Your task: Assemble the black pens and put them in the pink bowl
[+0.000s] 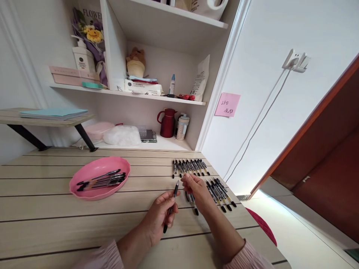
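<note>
My left hand (161,213) is closed round a black pen (175,189), its pointed tip facing up and away from me. Just right of that tip is my right hand (198,190), its thumb and fingers pinched together; whatever is between them is too small or hidden to make out. A back row of pens (191,167) lies side by side beyond my right hand. Nearer, a front row of pens (218,192) is partly covered by my right hand and wrist. On the left, a pink dish (95,167) holds several loose pens (103,181).
Behind the slatted wooden table (84,231) stands a white shelf unit with a red jug (167,123) and a cup (182,127). A small raised stand (64,121) bears blue paper at left. A pink note (227,104) and a cable (258,119) are on the right wall.
</note>
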`<state>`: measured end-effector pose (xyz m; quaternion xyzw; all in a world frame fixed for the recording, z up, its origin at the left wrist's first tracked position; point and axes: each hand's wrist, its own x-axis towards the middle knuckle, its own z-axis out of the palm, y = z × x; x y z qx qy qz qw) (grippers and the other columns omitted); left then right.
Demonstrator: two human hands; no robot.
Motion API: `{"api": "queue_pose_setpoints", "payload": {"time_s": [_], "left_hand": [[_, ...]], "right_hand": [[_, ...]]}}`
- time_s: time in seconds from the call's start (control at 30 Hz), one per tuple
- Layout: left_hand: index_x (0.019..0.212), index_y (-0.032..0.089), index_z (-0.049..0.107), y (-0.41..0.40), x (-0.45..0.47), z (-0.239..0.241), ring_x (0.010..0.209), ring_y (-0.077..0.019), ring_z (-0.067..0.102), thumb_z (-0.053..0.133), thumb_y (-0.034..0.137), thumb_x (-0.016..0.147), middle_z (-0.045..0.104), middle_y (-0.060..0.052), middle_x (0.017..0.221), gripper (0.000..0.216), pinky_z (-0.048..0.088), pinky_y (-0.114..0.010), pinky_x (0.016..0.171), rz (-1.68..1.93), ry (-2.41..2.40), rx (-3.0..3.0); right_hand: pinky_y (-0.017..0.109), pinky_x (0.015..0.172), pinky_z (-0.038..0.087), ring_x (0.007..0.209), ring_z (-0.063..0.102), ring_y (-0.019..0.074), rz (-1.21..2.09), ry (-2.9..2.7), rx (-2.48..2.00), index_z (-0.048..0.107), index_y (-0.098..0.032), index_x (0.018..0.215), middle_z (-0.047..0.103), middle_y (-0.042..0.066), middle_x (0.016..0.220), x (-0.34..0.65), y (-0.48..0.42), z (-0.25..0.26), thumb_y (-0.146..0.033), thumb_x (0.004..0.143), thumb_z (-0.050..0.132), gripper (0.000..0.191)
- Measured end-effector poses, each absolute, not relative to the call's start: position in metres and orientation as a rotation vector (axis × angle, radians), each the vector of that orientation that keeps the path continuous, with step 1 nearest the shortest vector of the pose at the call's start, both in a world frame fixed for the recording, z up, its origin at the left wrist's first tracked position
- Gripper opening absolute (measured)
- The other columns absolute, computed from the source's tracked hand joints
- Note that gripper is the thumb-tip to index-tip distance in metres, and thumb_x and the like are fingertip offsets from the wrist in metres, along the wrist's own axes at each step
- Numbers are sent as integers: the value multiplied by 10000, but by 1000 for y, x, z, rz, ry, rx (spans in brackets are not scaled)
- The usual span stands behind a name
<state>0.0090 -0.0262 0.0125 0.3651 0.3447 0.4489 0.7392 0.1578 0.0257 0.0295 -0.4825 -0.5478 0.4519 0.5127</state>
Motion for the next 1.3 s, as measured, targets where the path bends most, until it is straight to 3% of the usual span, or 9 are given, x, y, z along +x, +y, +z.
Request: {"api": "queue_pose_setpoints", "payload": {"time_s": [0.13, 0.33, 0.57, 0.7, 0.87, 1.03, 1.17, 1.3], "left_hand": [[984, 187, 529, -26, 12, 10, 353, -25, 342, 581, 343, 707, 512, 59, 610, 323, 221, -172, 358, 1018, 757, 827], [909, 186, 515, -25, 13, 7, 349, -22, 338, 601, 321, 681, 496, 64, 587, 279, 174, -164, 349, 1045, 810, 833], [928, 184, 519, -27, 13, 8, 329, -16, 316, 555, 379, 738, 502, 56, 600, 275, 156, -171, 340, 1009, 737, 841], [922, 177, 519, -27, 15, 6, 328, -18, 326, 561, 392, 737, 494, 58, 588, 286, 177, -172, 339, 1008, 740, 854], [957, 173, 512, -28, 15, 6, 327, -22, 317, 507, 382, 780, 489, 52, 585, 274, 175, -178, 342, 1007, 711, 842], [934, 174, 512, -27, 15, 8, 319, -20, 300, 517, 390, 769, 486, 57, 569, 271, 164, -179, 342, 996, 721, 846], [943, 177, 507, -28, 16, 8, 321, -23, 305, 532, 404, 755, 487, 59, 561, 296, 169, -178, 343, 995, 734, 858], [929, 178, 502, -28, 16, 9, 318, -18, 289, 528, 408, 758, 485, 61, 563, 287, 161, -174, 342, 975, 746, 869]], "right_hand": [[228, 533, 362, 560, 485, 115, 1251, -1254, -961, 565, -165, 688, 535, -4, 597, 140, 22, 22, -546, 717, 531, 384], [227, 534, 339, 496, 423, 88, 1261, -1238, -948, 545, -162, 587, 499, -35, 513, 139, 23, 21, -437, 617, 690, 312], [237, 562, 382, 577, 496, 106, 1407, -1193, -888, 618, -167, 782, 600, 24, 740, 138, 14, 25, -527, 725, 550, 371], [215, 531, 360, 515, 456, 82, 1405, -1282, -906, 606, -146, 637, 586, 10, 630, 139, 12, 29, -472, 676, 636, 330], [270, 638, 427, 786, 572, 171, 1612, -1129, -799, 617, -175, 917, 631, 94, 948, 144, 12, 31, -547, 711, 558, 429], [228, 565, 395, 534, 499, 94, 1509, -1196, -867, 602, -147, 679, 617, 25, 673, 148, 15, 27, -427, 651, 678, 292], [257, 631, 427, 638, 550, 119, 1605, -1098, -810, 621, -166, 817, 634, 41, 795, 152, 13, 25, -432, 702, 630, 290], [231, 590, 406, 543, 504, 88, 1582, -1141, -821, 601, -145, 676, 604, 15, 645, 152, 12, 25, -393, 685, 661, 255]]}}
